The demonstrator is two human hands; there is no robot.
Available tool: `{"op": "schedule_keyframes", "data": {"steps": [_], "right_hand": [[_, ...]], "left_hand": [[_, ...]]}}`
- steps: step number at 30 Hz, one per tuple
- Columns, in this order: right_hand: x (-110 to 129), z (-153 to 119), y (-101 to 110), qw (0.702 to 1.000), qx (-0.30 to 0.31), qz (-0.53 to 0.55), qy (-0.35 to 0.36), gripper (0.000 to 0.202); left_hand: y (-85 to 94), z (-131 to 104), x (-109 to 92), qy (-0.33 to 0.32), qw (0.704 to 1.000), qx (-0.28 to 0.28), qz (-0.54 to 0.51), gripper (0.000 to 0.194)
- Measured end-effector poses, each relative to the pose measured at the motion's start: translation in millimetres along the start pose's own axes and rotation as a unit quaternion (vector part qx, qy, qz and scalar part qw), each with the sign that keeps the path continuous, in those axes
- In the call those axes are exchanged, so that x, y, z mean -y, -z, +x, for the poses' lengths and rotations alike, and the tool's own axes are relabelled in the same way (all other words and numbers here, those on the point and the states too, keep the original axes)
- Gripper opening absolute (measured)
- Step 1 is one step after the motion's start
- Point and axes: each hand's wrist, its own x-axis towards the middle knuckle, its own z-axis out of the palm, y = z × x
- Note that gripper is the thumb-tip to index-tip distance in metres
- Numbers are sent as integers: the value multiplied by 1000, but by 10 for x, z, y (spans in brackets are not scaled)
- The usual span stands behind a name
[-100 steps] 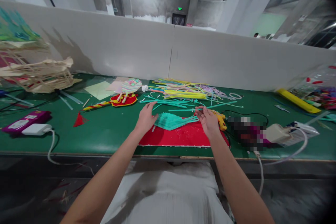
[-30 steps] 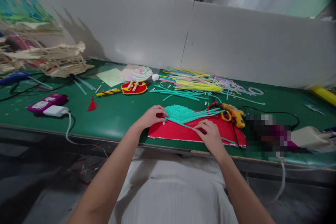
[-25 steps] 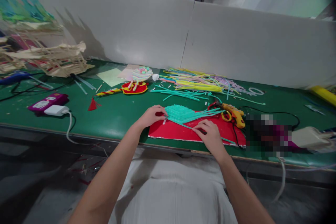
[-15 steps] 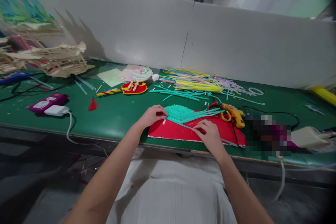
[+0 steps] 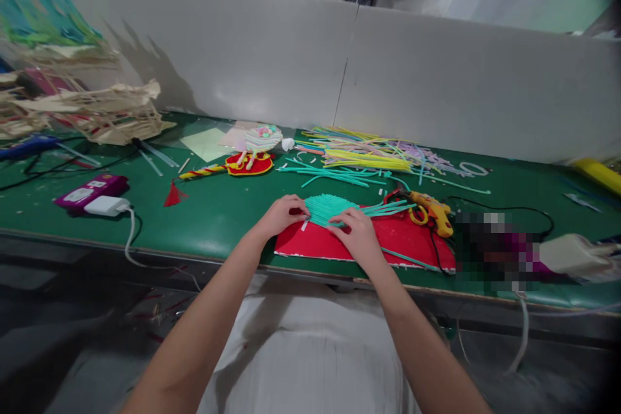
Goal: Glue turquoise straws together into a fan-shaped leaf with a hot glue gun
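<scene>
A rounded panel of turquoise strips (image 5: pixel 326 208) lies on a red board (image 5: pixel 310 243), its loose strip ends fanning to the right. My left hand (image 5: pixel 287 212) pinches the panel's left edge, near a small white tag (image 5: pixel 305 225). At the panel's lower edge, my right hand (image 5: pixel 354 226) has thumb and fingertips closed on a turquoise strip. Its fingers cover part of the panel. One loose turquoise strip (image 5: pixel 410 258) lies along the board's lower right edge.
Yellow glue gun (image 5: pixel 439 215) and scissors (image 5: pixel 418 213) sit right of the panel. Behind lie turquoise stems (image 5: pixel 334 173) and a multicoloured pile (image 5: pixel 369 152). A tasselled red and yellow piece (image 5: pixel 250 164) and purple power strip (image 5: pixel 92 193) are left; a wooden model (image 5: pixel 107 110) stands back left.
My right hand has moved left and slightly up along the strip, from over the red board to the panel's lower edge. The left hand has stayed in place.
</scene>
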Motion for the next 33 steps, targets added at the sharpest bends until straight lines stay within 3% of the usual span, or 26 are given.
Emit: {"op": "schedule_keyframes", "data": {"steps": [14, 20, 33], "right_hand": [[-42, -20, -117, 998, 0, 52, -46, 13], [-64, -21, -133, 998, 3, 51, -47, 11], [-77, -30, -160, 998, -4, 50, -42, 12]], "left_hand": [[-21, -4, 30, 1, 1000, -7, -17, 14], [-1, -5, 36, 50, 995, -85, -5, 15], [-54, 29, 45, 56, 991, -55, 110, 12]]}}
